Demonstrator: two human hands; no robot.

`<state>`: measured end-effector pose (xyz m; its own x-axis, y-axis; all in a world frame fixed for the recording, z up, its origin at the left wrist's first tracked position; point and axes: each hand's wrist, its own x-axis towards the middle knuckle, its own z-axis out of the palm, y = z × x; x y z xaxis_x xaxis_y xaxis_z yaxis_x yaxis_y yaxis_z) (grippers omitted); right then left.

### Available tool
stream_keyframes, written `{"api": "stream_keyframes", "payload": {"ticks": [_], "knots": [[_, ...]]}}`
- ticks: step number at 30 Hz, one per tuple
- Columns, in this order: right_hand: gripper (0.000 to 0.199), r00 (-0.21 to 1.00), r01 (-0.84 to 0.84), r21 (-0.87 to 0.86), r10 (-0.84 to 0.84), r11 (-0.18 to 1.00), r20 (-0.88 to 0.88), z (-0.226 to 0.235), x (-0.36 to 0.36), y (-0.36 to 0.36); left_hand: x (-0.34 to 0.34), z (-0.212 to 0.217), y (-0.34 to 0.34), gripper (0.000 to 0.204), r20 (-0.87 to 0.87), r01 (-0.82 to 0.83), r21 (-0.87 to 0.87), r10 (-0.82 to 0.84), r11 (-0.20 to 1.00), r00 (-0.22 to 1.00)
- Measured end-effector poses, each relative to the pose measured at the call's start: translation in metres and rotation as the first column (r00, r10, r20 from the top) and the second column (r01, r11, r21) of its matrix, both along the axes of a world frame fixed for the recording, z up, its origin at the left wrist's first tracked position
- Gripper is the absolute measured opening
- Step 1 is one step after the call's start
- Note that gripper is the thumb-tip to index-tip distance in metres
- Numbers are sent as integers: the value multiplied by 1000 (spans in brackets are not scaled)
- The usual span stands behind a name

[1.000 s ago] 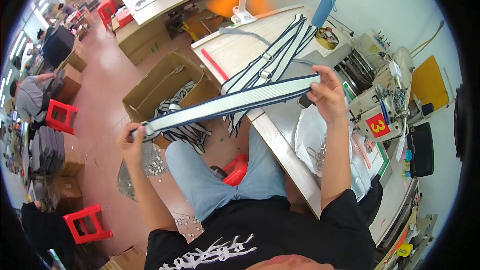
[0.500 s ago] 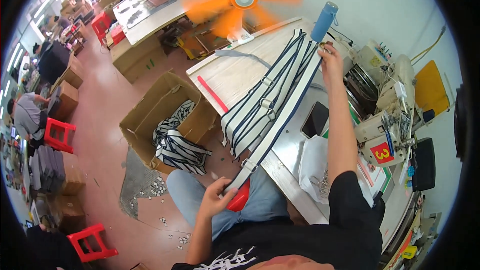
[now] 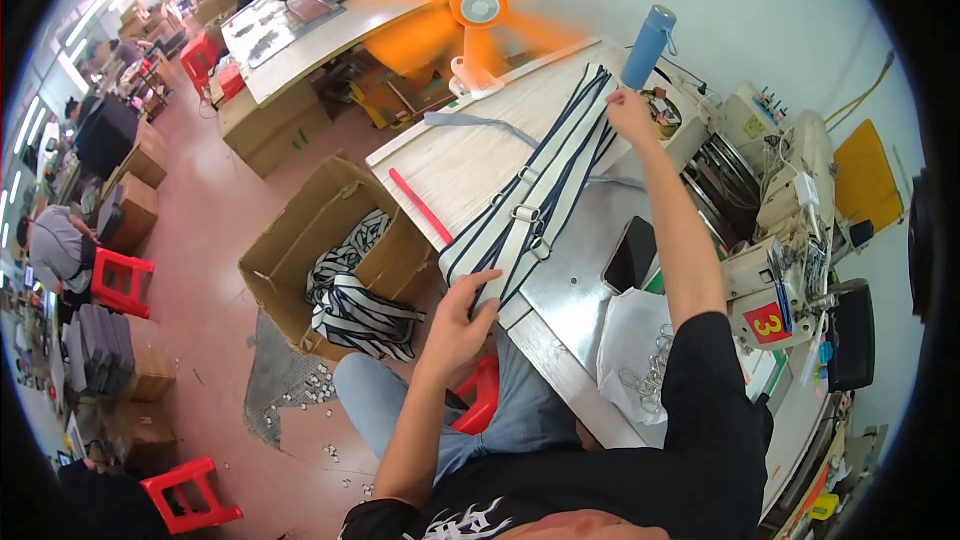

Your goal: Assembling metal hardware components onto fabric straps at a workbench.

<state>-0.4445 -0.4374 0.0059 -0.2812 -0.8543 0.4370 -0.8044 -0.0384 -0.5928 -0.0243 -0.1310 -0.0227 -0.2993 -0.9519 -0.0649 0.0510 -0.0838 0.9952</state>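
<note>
A bundle of long white straps with navy edges and metal buckles (image 3: pixel 524 212) lies slantwise across the table. At its near end, my left hand (image 3: pixel 458 328) has thumb and forefinger around the end of the top strap (image 3: pixel 560 165). Toward the far end of the bundle, my right hand (image 3: pixel 632 115) pinches the same strap, close to a blue bottle (image 3: pixel 649 47). The right fingertips are partly hidden by the hand itself.
An open cardboard box (image 3: pixel 300 225) with more striped straps stands left of my knees. A phone (image 3: pixel 630 255), a white bag with metal rings (image 3: pixel 640 355) and a sewing machine (image 3: pixel 760 280) are at the right. An orange fan (image 3: pixel 479 6) spins beyond the table.
My left hand has moved forward from my lap to the bundle's near end, and the strap now lies on the other straps. My right hand has shifted slightly left.
</note>
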Motion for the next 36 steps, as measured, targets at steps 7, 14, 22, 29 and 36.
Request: {"api": "stream_keyframes", "payload": {"ticks": [7, 14, 22, 29, 36], "knots": [[14, 872, -416, 187, 332, 890, 360, 28, 88, 152, 59, -39, 25, 30, 312, -57, -382, 187, 922, 931], [22, 627, -778, 412, 548, 475, 553, 76, 146, 323, 175, -225, 14, 31, 116, -368, 405, 352, 837, 929], [24, 631, -693, 332, 317, 640, 708, 94, 155, 452, 255, -278, -48, 52, 588, -611, 282, 369, 740, 720], [14, 739, -411, 337, 93, 847, 667, 18, 174, 491, 265, -314, -65, 58, 456, -472, 220, 338, 854, 823], [11, 789, -407, 360, 125, 840, 601, 2, 196, 492, 257, -316, -75, 53, 565, -509, 193, 329, 839, 757]]}}
